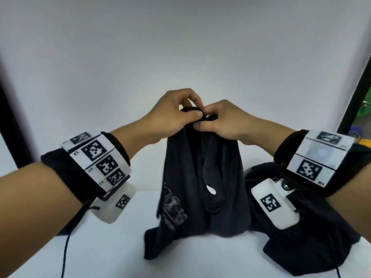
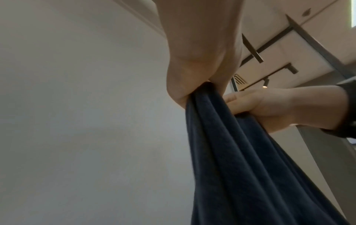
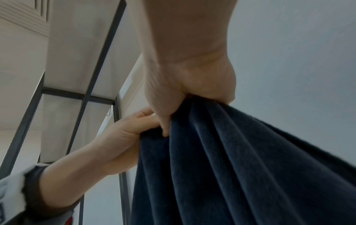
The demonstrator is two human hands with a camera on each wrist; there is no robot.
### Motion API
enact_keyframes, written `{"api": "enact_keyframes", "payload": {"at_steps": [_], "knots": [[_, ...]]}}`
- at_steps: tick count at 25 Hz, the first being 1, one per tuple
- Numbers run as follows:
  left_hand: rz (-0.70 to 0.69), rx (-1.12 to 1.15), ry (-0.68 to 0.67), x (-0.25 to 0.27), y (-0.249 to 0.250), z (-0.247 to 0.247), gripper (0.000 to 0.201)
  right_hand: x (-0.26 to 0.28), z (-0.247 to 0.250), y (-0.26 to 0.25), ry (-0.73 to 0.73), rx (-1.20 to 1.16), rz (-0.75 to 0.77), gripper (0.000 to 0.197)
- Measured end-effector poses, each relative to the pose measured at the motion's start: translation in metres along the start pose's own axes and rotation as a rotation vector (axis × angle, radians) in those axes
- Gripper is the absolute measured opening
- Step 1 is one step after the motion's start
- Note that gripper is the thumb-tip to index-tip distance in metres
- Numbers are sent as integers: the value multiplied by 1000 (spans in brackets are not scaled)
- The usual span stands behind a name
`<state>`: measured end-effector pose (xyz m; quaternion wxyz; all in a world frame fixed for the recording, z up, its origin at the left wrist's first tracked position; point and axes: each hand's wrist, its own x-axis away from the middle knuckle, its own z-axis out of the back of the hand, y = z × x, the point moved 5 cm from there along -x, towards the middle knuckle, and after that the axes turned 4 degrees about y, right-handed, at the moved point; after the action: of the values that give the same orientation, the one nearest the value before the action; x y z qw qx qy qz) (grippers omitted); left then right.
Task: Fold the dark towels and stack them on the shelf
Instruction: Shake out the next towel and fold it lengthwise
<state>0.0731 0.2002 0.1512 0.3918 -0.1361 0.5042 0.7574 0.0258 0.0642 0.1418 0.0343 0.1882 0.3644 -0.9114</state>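
Towel [image 1: 202, 177] hangs bunched from both hands above the table [image 1: 112, 247], its lower edge touching the surface. Left hand [image 1: 172, 113] and right hand [image 1: 222, 121] meet at its top edge, fingers pinching the gathered cloth. A slack pinch could drop a corner and spoil the fold. Another dark cloth [image 1: 309, 233], probably a second towel, lies beside it. White wall [image 1: 180, 47] behind; black frame posts [image 3: 92, 85] nearby.

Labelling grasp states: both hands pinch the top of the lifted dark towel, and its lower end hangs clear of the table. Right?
Not quite. Left hand and right hand do pinch the top of the dark towel, but its lower end rests bunched on the table, as the head view shows.
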Motion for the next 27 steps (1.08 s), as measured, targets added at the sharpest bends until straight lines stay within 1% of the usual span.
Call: {"api": "enact_keyframes", "payload": {"at_steps": [2, 4, 6, 7, 9, 11, 13, 14, 15, 17, 19, 20, 21, 22, 23, 24, 25, 26, 27], "knots": [[55, -119, -62, 13, -13, -2, 15, -1, 2, 9, 56, 110, 21, 14], [173, -228, -133, 25, -36, 6, 14, 1, 13, 23, 75, 192, -4, 12], [260, -330, -190, 35, -59, 17, 14, 4, 26, 40, 78, 216, -48, 10], [282, -370, -207, 38, -68, 24, 15, 5, 32, 48, 84, 208, -71, 9], [326, -386, -248, 41, -85, 37, 19, 8, 42, 63, 122, 217, -106, 8], [398, -366, -300, 45, -101, 46, 25, 11, 53, 79, 182, 225, -151, 7], [451, -378, -335, 51, -113, 52, 26, 14, 63, 92, 217, 244, -205, 9], [461, -374, -319, 53, -118, 55, 24, 16, 66, 97, 224, 255, -228, 11], [461, -348, -269, 53, -121, 57, 22, 18, 69, 102, 239, 258, -255, 11], [470, -179, -75, 49, -123, 63, 15, 23, 76, 108, 306, 275, -297, 10], [494, 65, 96, 42, -120, 68, 19, 29, 84, 107, 427, 325, -312, 11], [503, 161, 139, 39, -117, 68, 21, 31, 87, 105, 482, 262, -321, 12], [507, 210, 149, 37, -114, 66, 22, 34, 87, 100, 509, 98, -335, 13], [512, 210, 133, 35, -111, 62, 23, 36, 82, 92, 499, -134, -351, 13], [520, 195, 104, 34, -109, 57, 24, 38, 73, 81, 455, -361, -365, 15], [528, 186, 80, 34, -108, 51, 24, 41, 63, 67, 393, -510, -352, 18], [536, 189, 75, 35, -106, 47, 22, 42, 53, 54, 328, -520, -309, 21], [542, 201, 88, 36, -104, 44, 18, 43, 44, 41, 271, -429, -249, 22], [541, 217, 114, 36, -100, 41, 15, 45, 35, 29, 225, -281, -173, 21]]}}
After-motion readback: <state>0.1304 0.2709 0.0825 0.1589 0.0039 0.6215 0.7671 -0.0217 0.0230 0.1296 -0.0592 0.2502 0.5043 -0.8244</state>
